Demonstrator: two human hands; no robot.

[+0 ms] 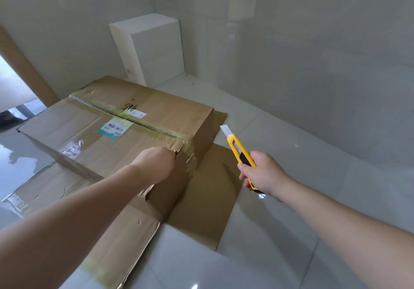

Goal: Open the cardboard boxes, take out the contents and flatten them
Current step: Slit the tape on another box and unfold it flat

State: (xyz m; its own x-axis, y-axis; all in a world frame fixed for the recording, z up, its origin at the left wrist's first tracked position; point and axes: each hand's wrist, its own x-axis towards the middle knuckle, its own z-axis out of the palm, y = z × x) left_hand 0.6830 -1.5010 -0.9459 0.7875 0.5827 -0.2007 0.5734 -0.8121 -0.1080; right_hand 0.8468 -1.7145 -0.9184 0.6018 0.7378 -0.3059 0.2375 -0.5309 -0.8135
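Note:
A large brown cardboard box (pixel 143 118) lies on the floor, its top seam sealed with clear tape (pixel 134 118) and bearing a shipping label. My left hand (pixel 156 165) rests at the box's near right corner, fingers curled over the torn top edge. My right hand (pixel 262 172) grips a yellow utility knife (pixel 240 152) to the right of the box, blade extended and pointing up and away, not touching the cardboard.
Flattened cardboard sheets (pixel 206 199) lie under and around the box on the glossy tiled floor (pixel 291 244). A white rectangular box (pixel 152 49) stands in the far corner against the walls. A doorway opens at the far left.

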